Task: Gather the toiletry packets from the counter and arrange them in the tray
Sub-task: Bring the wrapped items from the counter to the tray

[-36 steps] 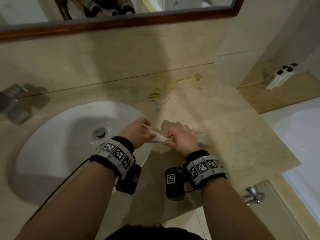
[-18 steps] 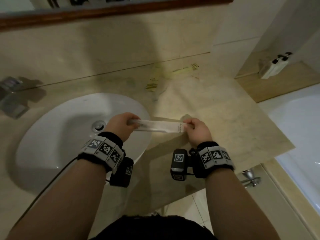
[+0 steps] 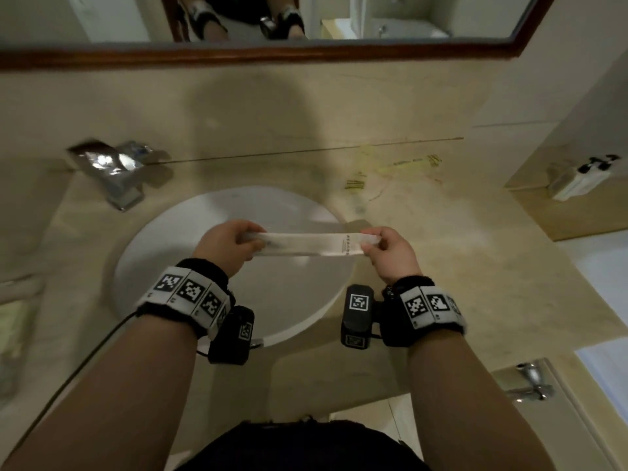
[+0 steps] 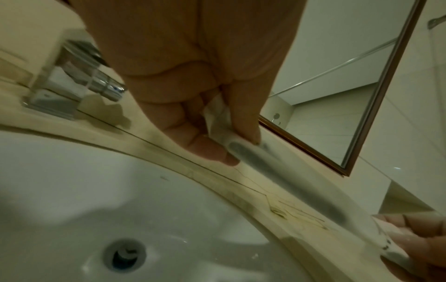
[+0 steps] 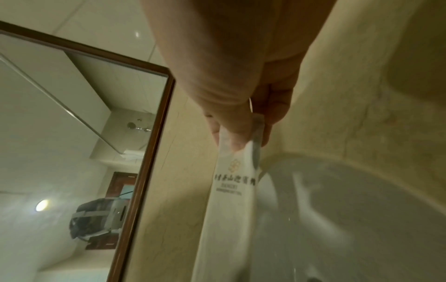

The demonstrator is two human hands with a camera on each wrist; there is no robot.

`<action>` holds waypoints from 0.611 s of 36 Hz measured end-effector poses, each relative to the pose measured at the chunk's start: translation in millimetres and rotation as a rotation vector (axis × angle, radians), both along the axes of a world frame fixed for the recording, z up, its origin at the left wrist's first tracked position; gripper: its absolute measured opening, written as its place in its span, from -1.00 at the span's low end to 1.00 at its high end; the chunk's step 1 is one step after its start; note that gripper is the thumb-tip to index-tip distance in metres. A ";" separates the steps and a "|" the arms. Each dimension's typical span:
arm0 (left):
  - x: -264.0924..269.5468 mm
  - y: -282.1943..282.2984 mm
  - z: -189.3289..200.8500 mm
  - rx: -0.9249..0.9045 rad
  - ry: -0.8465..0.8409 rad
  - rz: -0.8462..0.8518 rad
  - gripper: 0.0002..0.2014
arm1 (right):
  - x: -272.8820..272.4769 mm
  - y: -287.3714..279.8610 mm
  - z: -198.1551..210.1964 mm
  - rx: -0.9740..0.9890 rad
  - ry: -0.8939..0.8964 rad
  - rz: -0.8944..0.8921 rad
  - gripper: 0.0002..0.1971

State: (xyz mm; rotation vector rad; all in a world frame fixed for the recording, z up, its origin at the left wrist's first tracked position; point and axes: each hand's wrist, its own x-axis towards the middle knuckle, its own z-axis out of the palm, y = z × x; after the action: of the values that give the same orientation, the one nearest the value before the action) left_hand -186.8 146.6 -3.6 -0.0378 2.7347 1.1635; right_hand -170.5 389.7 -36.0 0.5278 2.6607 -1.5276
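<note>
Nearest the camera, two bare forearms are seen, each wrapped in a black wrist band (image 3: 190,295) carrying white squares printed with black marker patterns. Just beyond them, a long, flat, white paper toiletry packet (image 3: 306,244) is held level between both hands, above the front half of the round white ceramic basin (image 3: 163,253) — clear of the counter. The left hand (image 3: 227,244) pinches the packet's left end, thumb on one face and curled fingers (image 4: 207,148) on the other (the pinch is plain in the left wrist view). The right hand (image 3: 390,253) pinches the opposite end in the same manner, and its fingertips (image 5: 231,137) are seen pressed on the paper just above a small gold emblem and a line of dark print. A dark, elongated shape shows faintly through the wrapper in the left wrist view; what it is cannot be told.

Further off, the beige marble counter (image 3: 458,266) surrounds the basin. Behind the basin to the left a square chrome tap (image 3: 112,171) is mounted. To the right, near the wall joint, thin clear wrappers with yellow and black markings (image 3: 390,168) lie flat on the marble — blurred. On a lower ledge far to the right, small white bottles with black caps (image 3: 581,176) are seen. Farthest, a mirror in a dark wooden frame (image 3: 272,54) hangs on the wall.
</note>
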 end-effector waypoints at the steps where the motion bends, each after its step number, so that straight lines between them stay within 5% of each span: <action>1: 2.1 -9.3 1.9 -0.005 -0.007 -0.003 -0.77 | -0.5 -9.6 1.3 -0.010 0.012 -0.009 -0.78; 22: 86.7 -285.3 35.4 -0.307 -0.012 0.115 -0.70 | 33.7 -272.4 31.0 -0.044 0.073 0.336 -0.89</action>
State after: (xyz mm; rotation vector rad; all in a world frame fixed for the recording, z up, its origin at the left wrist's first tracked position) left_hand -100.2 -138.6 31.8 -0.2427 2.9061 0.7538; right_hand -136.8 117.4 -5.0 0.0188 2.5890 -1.5233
